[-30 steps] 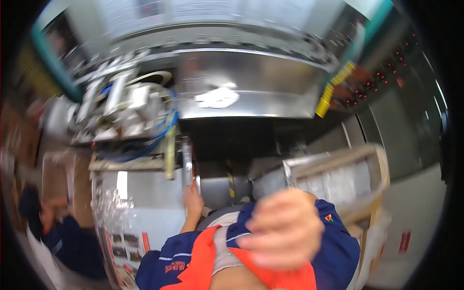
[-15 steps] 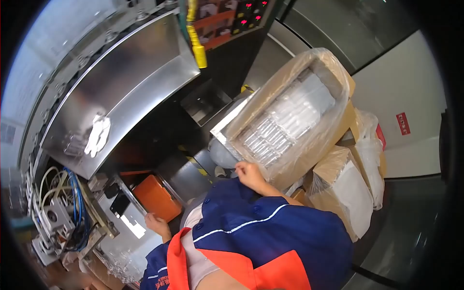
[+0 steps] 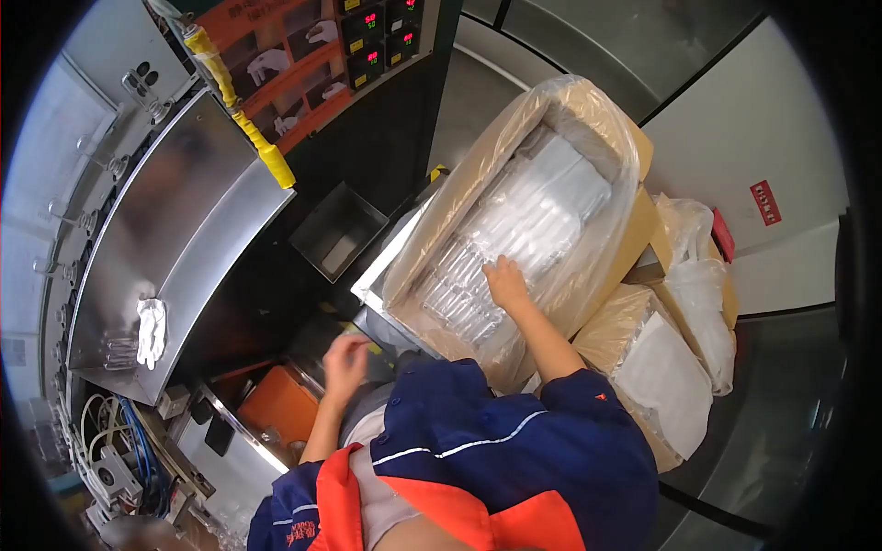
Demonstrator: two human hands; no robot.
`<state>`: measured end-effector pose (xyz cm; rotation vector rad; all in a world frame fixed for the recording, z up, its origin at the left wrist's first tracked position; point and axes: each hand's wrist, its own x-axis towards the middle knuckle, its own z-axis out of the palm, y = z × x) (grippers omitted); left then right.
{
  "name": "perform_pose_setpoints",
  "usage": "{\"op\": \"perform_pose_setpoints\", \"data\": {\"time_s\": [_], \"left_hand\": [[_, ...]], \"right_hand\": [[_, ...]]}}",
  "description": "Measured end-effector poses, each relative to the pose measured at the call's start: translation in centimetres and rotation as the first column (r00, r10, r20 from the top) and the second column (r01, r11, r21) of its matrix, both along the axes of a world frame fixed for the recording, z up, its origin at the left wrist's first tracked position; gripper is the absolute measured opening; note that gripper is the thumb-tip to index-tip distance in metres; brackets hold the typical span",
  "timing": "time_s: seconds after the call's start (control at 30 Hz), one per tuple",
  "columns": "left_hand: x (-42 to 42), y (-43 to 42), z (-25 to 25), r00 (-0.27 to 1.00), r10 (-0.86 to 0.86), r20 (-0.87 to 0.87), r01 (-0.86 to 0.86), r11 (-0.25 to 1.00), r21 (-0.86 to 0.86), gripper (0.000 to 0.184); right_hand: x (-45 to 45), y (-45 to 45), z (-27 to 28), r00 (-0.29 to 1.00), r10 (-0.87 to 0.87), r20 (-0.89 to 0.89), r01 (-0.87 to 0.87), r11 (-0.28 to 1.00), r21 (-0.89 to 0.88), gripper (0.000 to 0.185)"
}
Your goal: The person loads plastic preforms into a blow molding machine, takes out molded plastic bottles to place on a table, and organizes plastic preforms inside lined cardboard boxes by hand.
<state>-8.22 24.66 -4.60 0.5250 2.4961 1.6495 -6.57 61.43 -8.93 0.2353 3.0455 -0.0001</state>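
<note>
My right hand [image 3: 504,282] reaches over an open carton [image 3: 631,147] lined with clear plastic film. Its fingertips are at the clear tubes [image 3: 459,294] lying in rows in the carton's near part, and the fingers look bent together; whether they grip a tube is too small to tell. A pale sheet [image 3: 571,179] covers the far part of the contents. My left hand [image 3: 346,360] hangs in front of my body, left of the carton, fingers curled, with no object visible in it.
A steel tray [image 3: 207,197] at the left bears a white glove [image 3: 152,332] and several clear tubes. An orange bin [image 3: 282,404] stands below it. Further cartons [image 3: 634,317] stand at the right. A yellow-wrapped handle [image 3: 262,151] hangs at the top.
The view has turned right, towards the carton. My right hand has moved from the carton's near edge to above the tubes inside. My left hand has left the side of the orange bin and risen.
</note>
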Motion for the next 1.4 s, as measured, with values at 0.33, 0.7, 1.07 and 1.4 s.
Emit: {"op": "perform_pose_setpoints", "data": {"time_s": [0.33, 0.7, 1.07, 1.4], "left_hand": [[-1.9, 11.0, -5.1, 0.821, -0.481, 0.309, 0.515, 0.856, -0.036, 0.010], [-4.4, 16.9, -7.5, 0.757, -0.464, 0.460, 0.222, 0.845, 0.487, 0.031], [-9.7, 19.2, -4.9, 0.666, -0.743, -0.063, 0.695, 0.650, -0.308, 0.012], [-10.4, 22.4, -1.0, 0.727, -0.571, -0.383, 0.431, 0.812, -0.393, 0.018]], "right_hand": [[1.3, -2.9, 0.6, 0.968, -0.087, 0.235, -0.041, 0.869, 0.492, 0.025], [2.5, -6.8, 3.1, 0.761, -0.646, -0.054, 0.571, 0.708, -0.415, 0.035], [4.2, -9.9, -4.5, 0.560, -0.795, 0.233, 0.458, 0.063, -0.887, 0.037], [5.6, -9.1, -6.2, 0.552, -0.725, 0.412, 0.338, -0.257, -0.906, 0.018]]}}
